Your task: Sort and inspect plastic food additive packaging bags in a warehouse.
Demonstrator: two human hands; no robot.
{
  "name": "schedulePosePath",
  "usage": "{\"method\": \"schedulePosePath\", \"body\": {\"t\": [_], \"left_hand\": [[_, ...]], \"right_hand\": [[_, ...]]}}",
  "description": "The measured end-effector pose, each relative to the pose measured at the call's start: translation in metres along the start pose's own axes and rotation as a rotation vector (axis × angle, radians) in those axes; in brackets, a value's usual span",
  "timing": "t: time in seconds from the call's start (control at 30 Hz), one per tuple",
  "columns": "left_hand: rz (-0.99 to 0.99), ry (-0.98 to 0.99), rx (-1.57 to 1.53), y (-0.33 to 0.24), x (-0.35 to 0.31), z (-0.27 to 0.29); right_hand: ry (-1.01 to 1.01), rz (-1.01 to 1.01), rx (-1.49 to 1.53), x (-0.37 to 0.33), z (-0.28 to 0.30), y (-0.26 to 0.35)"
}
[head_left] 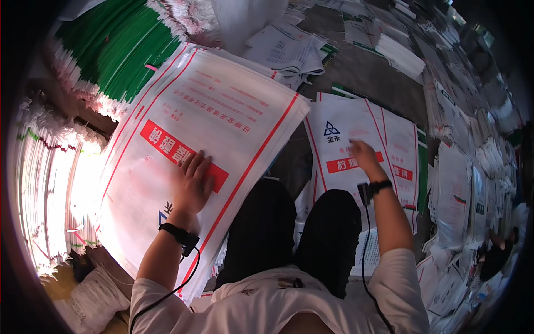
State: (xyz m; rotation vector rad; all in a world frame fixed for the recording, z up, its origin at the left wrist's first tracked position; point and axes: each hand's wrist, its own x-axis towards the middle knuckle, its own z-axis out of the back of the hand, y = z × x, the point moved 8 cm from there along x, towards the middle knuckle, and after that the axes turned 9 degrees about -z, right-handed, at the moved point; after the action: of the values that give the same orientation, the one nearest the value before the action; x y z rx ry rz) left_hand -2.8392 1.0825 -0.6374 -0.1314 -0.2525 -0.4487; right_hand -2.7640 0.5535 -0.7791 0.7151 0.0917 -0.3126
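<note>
A thick stack of flat white printed sacks [239, 89] with red stripes and a red label band lies before me on the left. Across that band rests my left hand [194, 181], palm down, fingers stretched and a little apart, gripping nothing. My right hand [362, 155] is over a lower pile of similar white sacks [334, 114] on the right, near the top sack's red band. Its fingers look curled together; whatever may be between them is hidden. Both wrists wear a black band with a cable.
Folded green sacks [119, 47] are packed at the far left, above a tall bundle of white sacks [47, 183]. Crumpled printed sacks [286, 50] lie beyond my stack. More sack piles [450, 195] line the right side, where another person [495, 256] shows at the edge.
</note>
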Motion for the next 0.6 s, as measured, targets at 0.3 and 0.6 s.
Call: {"method": "schedulePosePath", "body": {"t": [0.3, 0.6], "left_hand": [[0.034, -0.023, -0.08, 0.0, 0.006, 0.0], [0.039, -0.005, -0.107, 0.005, -0.001, 0.002]], "right_hand": [[-0.283, 0.298, -0.259, 0.083, -0.057, 0.225], [-0.323, 0.51, -0.466, 0.054, -0.077, 0.299]]}}
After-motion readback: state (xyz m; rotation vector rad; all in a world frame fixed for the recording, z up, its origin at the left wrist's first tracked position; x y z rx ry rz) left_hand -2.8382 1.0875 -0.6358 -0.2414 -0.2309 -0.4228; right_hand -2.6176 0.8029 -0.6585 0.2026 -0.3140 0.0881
